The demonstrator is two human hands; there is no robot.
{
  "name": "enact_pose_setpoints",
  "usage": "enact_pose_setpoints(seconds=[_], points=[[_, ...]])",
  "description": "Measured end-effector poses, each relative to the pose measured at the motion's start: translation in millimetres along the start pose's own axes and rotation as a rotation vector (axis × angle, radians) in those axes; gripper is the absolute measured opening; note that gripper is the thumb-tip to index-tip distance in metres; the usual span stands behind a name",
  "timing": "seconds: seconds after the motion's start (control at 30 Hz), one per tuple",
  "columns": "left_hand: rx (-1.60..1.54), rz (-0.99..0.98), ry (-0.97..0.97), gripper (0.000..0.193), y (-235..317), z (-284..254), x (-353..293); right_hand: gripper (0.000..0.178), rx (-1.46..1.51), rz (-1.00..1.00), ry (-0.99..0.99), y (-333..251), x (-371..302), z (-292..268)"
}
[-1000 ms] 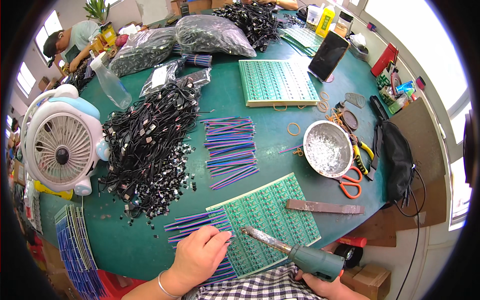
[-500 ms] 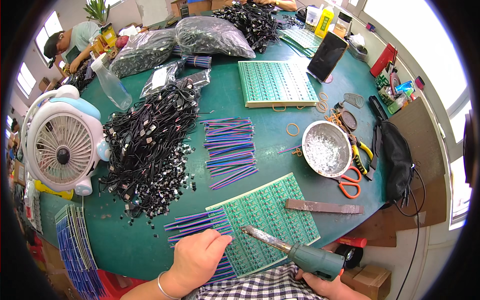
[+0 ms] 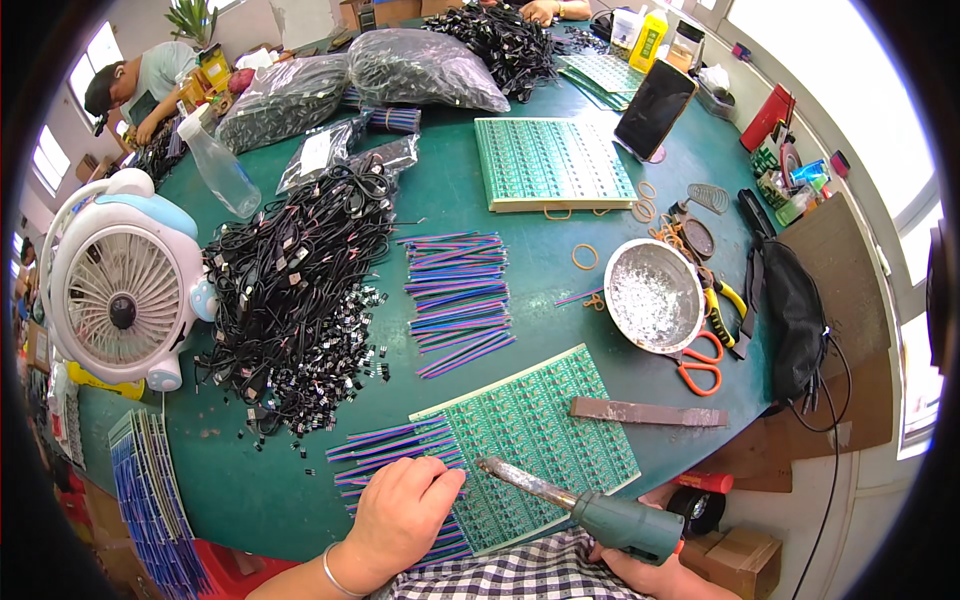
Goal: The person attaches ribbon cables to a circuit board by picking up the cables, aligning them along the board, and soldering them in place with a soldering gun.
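My left hand (image 3: 405, 505) is closed, thumb against the curled fingers, over the left part of a green circuit board panel (image 3: 565, 420). Whatever its fingertips hold is hidden. Blue, pink and dark wires (image 3: 385, 448) stick out leftward along that board edge, partly under this hand. At the lower right my right hand (image 3: 635, 572) grips a soldering iron (image 3: 632, 527) by its dark green handle. The iron's metal tip slants over the board, just right of my left fingertips. A brownish flat bar (image 3: 648, 412) rests across the board's right side.
Loose wires (image 3: 458, 300) lie beyond the board. Left of them are heaped black cables (image 3: 300, 270) and a fan (image 3: 125, 300). To the right stand a metal bowl (image 3: 655, 300), orange-handled scissors (image 3: 702, 375) and pliers (image 3: 728, 310). Farther back are stacked boards (image 3: 555, 165) and a phone (image 3: 655, 112).
My left hand has turned slightly, its knuckles shifting while the fingertips stay by the board's wires. The iron has moved a little to the left with its tip slightly nearer me.
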State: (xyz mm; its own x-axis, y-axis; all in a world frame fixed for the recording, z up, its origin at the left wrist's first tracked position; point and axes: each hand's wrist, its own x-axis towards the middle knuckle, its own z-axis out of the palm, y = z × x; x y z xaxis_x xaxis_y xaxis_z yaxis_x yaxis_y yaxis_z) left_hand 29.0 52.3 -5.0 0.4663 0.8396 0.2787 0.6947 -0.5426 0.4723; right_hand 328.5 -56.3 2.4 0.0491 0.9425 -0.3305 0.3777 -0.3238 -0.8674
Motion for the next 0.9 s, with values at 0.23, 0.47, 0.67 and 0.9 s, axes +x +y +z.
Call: enact_pose_setpoints(seconds=[0.23,0.47,0.67,0.9], points=[[0.0,0.005,0.007,0.027,-1.7,1.8,-0.9,0.039,0.124,-0.058,0.017,-5.8,5.6,6.0],[-0.003,-0.005,0.005,0.031,-1.5,2.4,-1.0,0.039,0.268,-0.005,0.077,-15.2,7.5,10.3],[0.017,0.001,-0.007,0.022,-2.7,2.9,-1.4,0.042,0.04,-0.05,0.029,-11.0,5.4,3.9],[0.014,-0.006,-0.002,0.023,-2.0,3.2,-1.6,0.038,0.023,-0.125,0.019,0.8,2.9,3.5]])
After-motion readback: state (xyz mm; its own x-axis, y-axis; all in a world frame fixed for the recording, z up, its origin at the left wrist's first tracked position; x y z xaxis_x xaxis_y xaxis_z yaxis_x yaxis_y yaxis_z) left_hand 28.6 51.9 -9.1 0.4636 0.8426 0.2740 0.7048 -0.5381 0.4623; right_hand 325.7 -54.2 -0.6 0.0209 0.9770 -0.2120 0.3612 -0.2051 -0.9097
